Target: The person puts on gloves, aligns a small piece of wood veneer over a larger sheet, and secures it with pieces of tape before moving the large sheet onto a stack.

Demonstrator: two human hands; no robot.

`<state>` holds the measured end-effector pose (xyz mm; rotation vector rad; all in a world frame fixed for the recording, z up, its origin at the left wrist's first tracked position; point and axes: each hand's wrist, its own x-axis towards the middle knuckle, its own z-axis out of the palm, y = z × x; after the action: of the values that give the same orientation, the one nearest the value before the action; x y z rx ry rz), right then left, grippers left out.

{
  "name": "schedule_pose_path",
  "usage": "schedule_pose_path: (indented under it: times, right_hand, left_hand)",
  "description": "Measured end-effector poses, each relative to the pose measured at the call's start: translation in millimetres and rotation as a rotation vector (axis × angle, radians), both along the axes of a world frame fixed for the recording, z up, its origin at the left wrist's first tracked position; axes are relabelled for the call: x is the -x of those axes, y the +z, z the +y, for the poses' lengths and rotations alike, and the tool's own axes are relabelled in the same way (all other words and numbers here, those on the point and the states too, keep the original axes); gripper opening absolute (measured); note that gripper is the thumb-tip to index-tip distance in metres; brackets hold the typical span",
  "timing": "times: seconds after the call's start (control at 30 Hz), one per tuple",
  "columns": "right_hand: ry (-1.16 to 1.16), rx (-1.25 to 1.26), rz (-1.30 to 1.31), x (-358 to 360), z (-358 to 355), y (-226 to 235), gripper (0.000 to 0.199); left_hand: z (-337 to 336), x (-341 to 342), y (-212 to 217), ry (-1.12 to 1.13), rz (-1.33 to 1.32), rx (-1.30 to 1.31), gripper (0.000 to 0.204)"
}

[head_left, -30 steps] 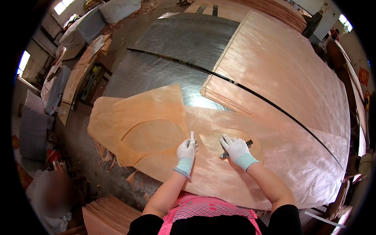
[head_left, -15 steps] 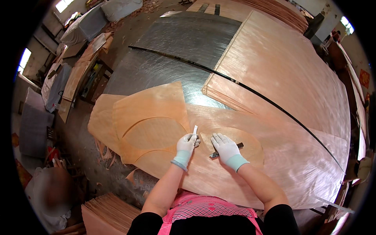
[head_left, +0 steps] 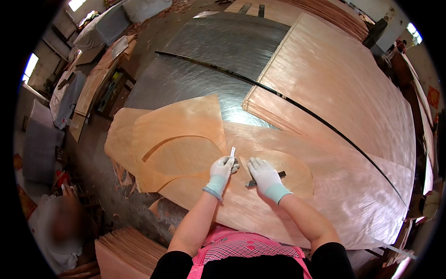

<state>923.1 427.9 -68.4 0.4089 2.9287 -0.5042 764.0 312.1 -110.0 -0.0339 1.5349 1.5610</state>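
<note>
Over on the far side, a bare metal sheet [head_left: 200, 39] shows its swirled shine, and a stack of pale wood veneer [head_left: 334, 83] overlaps its right part. A long black strip [head_left: 227, 71] arcs across both and over the work surface, well beyond the gloved hands. Nearer, an orange-tinted veneer sheet [head_left: 181, 111] with an oval outline in it spreads to the left, its edge close to the left hand [head_left: 222, 167]. Curled scraps [head_left: 123, 174] litter the floor past it, and another veneer stack [head_left: 130, 251] stands low by the person's left side.

The left hand is closed round a slim white tool [head_left: 232, 151], whose end sticks up above the fist, pointing away from the body. Across a narrow gap, the right hand [head_left: 264, 176] lies palm down, fingers straight and together, on the left part of an oval veneer piece [head_left: 295, 172]. A dark bar-shaped tool [head_left: 282, 175] runs slantwise beneath that palm, showing at either side; I can't tell whether the thumb clasps it. The oval rests on a broad pinkish veneer sheet [head_left: 265, 228].
</note>
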Motion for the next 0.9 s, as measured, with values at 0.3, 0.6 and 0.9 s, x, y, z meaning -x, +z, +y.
schedule_pose_path:
  times: [0.3, 0.6, 0.9]
  right_hand:
    - [-0.011, -0.028, 0.052, 2, -2, -6, 0.066]
    - [0.033, 0.048, 0.11, -4, -8, -13, 0.07]
    - [0.046, 0.083, -0.016, 26, 15, 24, 0.076]
  left_hand:
    - [2, 5, 5, -0.023, -0.092, -0.035, 0.017]
    - [15, 16, 19, -0.424, -0.103, 0.096, 0.026]
    - [28, 23, 0, -0.431, 0.005, 0.259, 0.033]
